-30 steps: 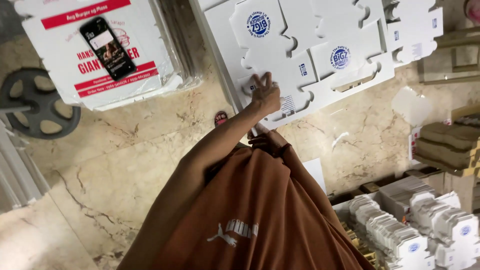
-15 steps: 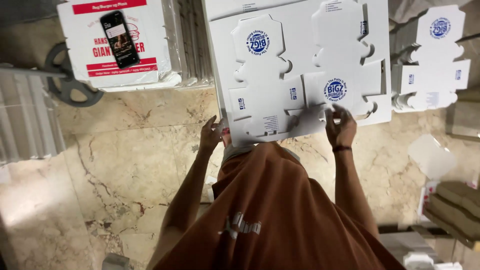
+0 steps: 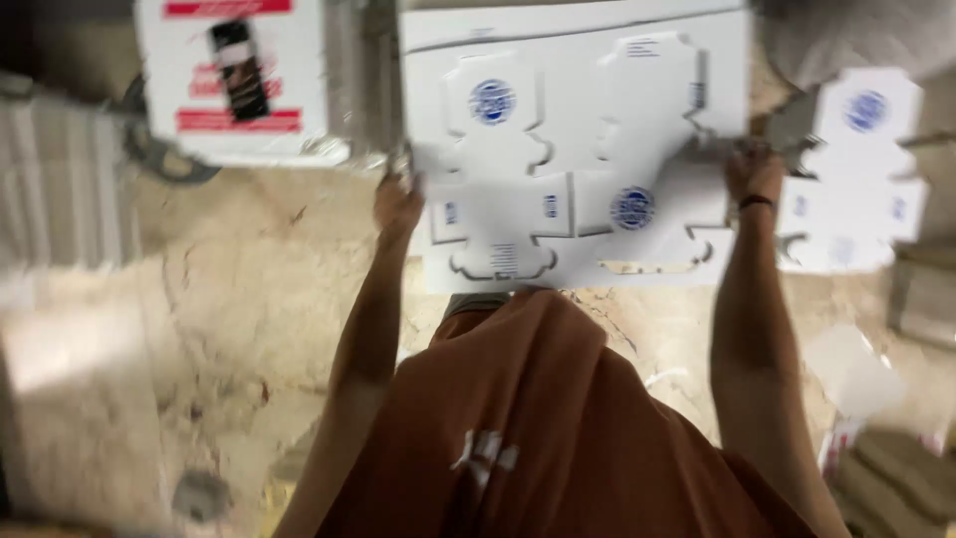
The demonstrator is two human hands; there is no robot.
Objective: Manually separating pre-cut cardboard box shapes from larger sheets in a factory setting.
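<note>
A marble floor (image 3: 199, 329) carries a stack of flat white die-cut carton sheets (image 3: 573, 130) with blue round marks. Both arms have spread wider than half a second ago: the left hand (image 3: 398, 204) now clamps the top sheet's left edge, the right hand (image 3: 754, 174) its right edge. The sheet appears raised off the stack. A phone (image 3: 237, 70) lies on a white box (image 3: 234, 85), top left.

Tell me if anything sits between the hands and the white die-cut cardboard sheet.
Nothing visible does. The left hand is at the left edge of the white die-cut cardboard sheet and the right hand at its right edge; blur hides whether the fingers are closed on it.
</note>
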